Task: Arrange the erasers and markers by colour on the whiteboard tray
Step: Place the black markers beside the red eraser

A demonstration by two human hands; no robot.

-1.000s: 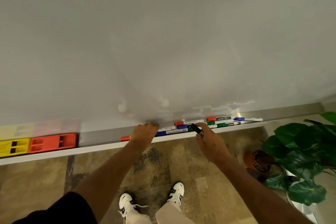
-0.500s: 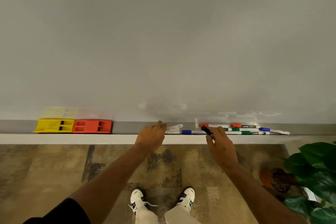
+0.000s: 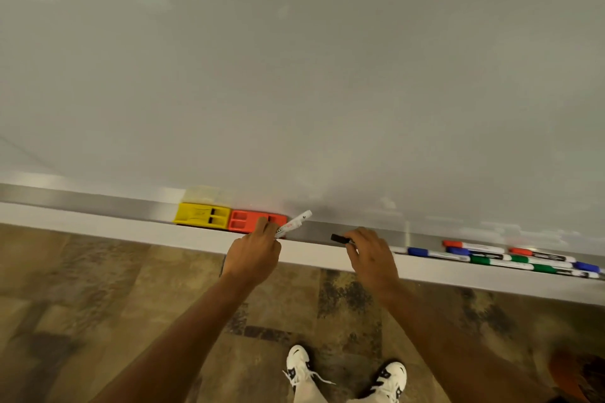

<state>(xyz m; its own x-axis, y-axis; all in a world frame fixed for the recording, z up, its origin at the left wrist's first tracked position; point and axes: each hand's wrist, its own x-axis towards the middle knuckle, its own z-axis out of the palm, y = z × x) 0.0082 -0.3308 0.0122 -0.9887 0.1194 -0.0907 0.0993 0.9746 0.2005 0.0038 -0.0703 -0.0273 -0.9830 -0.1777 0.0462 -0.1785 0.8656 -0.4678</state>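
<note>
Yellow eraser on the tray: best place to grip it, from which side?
Grip the yellow eraser across its front and back long sides, coming from above. Its right end abuts the red eraser, so an end-to-end grip probably has no room there.

erasers [image 3: 229,218] left on tray [image 3: 327,257], markers [image 3: 510,258] right

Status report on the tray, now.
Left hand grips markers beside the red eraser. Right hand pinches a black marker. Remaining markers lie mixed, right. Nothing blocking.

Two erasers [image 3: 229,218], roughly nine markers [image 3: 504,258], two hands [image 3: 253,252].
</note>
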